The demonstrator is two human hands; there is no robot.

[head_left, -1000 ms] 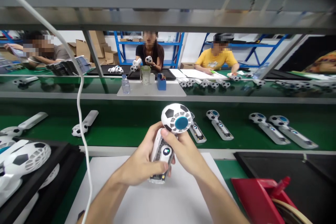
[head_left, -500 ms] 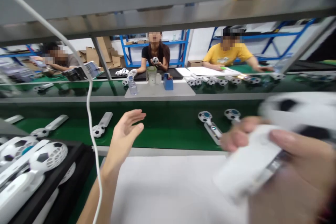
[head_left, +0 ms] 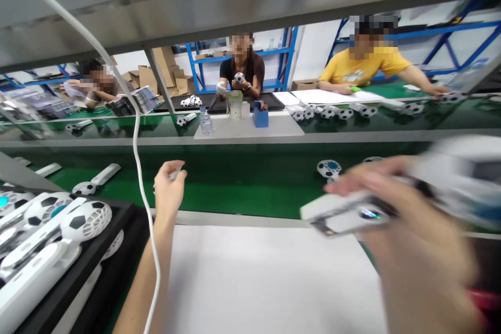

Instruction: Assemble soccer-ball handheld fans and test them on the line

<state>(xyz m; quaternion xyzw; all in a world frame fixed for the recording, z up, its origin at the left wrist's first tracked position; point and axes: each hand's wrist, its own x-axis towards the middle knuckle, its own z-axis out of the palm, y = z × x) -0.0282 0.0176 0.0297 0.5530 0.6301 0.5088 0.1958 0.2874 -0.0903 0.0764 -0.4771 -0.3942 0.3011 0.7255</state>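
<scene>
In my right hand [head_left: 407, 209] is a white handheld fan [head_left: 340, 214] with a soccer-ball head, gripped by its handle. A small lit display shows on the handle, and the head is blurred at the right edge. My left hand [head_left: 170, 185] is closed around the handle of another soccer-ball fan [head_left: 175, 173] on the green belt [head_left: 242, 177]. Most of that fan is hidden behind the hand. A further fan with a blue centre [head_left: 329, 168] lies on the belt just beyond my right hand.
At the left, a black tray [head_left: 113, 229] holds several soccer-ball fans. A white cable [head_left: 135, 141] hangs down in front of my left forearm. A white sheet [head_left: 270, 276] covers the near bench. Across the belt sit three co-workers, with a bottle [head_left: 205, 122] and a blue box [head_left: 260, 116] before them.
My left hand has gone from open to closed around a fan handle on the belt. The fan in my right hand has turned, bringing its lit display into view. The camera view has shifted.
</scene>
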